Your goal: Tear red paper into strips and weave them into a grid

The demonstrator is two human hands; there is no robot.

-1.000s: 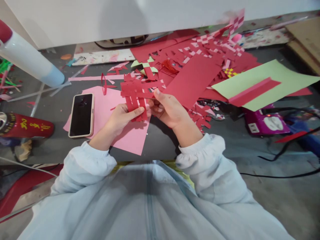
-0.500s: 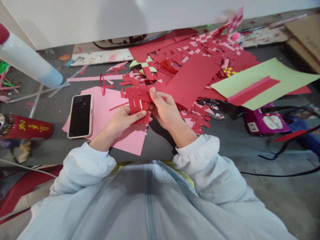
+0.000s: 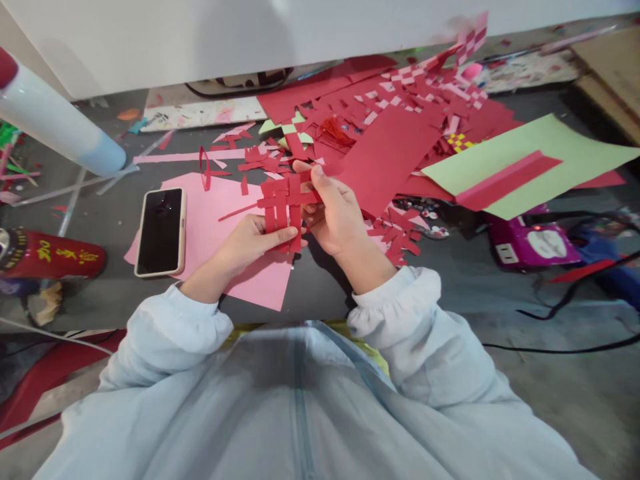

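Between my hands is a small piece of woven red paper strips (image 3: 281, 215), with loose strip ends sticking out at its sides. My left hand (image 3: 250, 240) pinches its lower part, thumb on top and fingers beneath. At the upper right, my right hand (image 3: 334, 212) has its thumb and fingers closed on a red paper strip (image 3: 305, 197) that crosses the weave. Some of the right fingertips are hidden behind the paper. Under the hands lies a pink paper sheet (image 3: 260, 283), with a thin red strip (image 3: 237, 213) above it near my left knuckles.
A phone (image 3: 161, 232) rests on the pink sheet's left side. Further left are a red can (image 3: 55, 255) and a white-blue bottle (image 3: 65, 120). Red paper scraps (image 3: 345, 110) pile up behind my hands. At right are a light green sheet (image 3: 520, 157) and a purple box (image 3: 530, 243).
My right thumb has risen slightly and shifted right along the strips. The woven piece has turned a little and moved slightly right; my left hand keeps its pinch.
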